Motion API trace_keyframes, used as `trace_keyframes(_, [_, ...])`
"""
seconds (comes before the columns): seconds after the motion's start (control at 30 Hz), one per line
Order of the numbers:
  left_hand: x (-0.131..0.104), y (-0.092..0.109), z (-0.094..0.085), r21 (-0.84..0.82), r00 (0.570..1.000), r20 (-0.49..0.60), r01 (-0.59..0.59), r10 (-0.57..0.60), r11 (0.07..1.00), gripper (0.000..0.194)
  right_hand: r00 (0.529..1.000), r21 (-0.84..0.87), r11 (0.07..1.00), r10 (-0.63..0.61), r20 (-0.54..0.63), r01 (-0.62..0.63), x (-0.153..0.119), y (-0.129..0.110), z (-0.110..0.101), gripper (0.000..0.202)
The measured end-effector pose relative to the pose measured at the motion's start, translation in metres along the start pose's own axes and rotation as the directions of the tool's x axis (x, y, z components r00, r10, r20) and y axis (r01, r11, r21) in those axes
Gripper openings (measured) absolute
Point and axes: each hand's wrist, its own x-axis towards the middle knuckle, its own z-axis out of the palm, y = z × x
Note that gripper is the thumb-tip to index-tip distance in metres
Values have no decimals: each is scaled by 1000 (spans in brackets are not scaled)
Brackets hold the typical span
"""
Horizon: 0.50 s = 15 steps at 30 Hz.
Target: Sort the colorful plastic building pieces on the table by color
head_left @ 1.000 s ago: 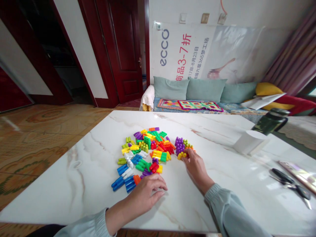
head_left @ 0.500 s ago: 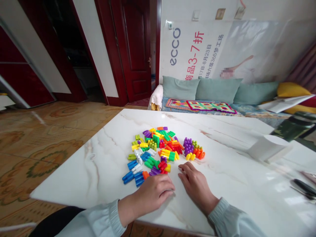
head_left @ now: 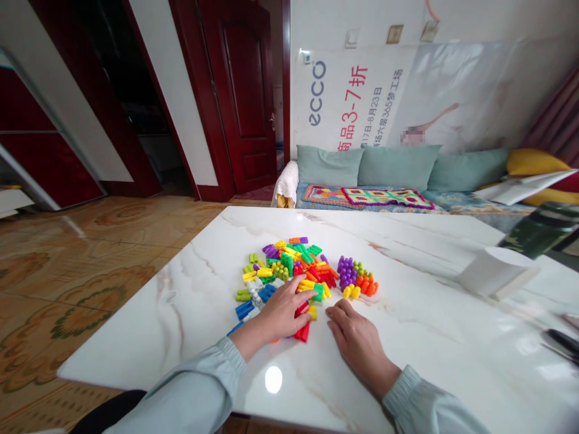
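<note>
Many small coloured plastic pieces lie in a loose pile (head_left: 281, 271) on the white marbled table (head_left: 398, 337). Over the pile's near side reaches my left hand (head_left: 283, 310), fingers apart, its fingertips at a yellow and green piece (head_left: 318, 293). Red pieces (head_left: 302, 333) show beneath and beside its palm. My right hand (head_left: 357, 337) rests on the table right of the pile, fingers curled and close together, with nothing visible in them. Beyond it sits a separate group of purple (head_left: 347, 272), orange (head_left: 367, 286) and yellow pieces (head_left: 351, 292).
A white curved object (head_left: 493, 271) stands at the right of the table, with a camouflage-patterned bottle (head_left: 538, 230) behind it. A black-handled item (head_left: 563, 342) lies at the right edge. Behind the table is a sofa with green cushions (head_left: 398, 167).
My left hand has moved forward from the near edge of the pile to over its pieces, and its fingers have spread. A red piece now shows nearer the table's front. My right hand stays put.
</note>
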Motion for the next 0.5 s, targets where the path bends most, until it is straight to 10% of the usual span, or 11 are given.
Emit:
trace_keyframes(0.33, [1,-4,1,-203,929,-340,78,-145,976,22,994,223,974,54,-94,-32,-2,1,4,22])
trace_keyframes(0.5, [-5,15,-11,-454,950,-264,30,-167,891,19,976,793,603,213,-48,-93,2,-11,0,47])
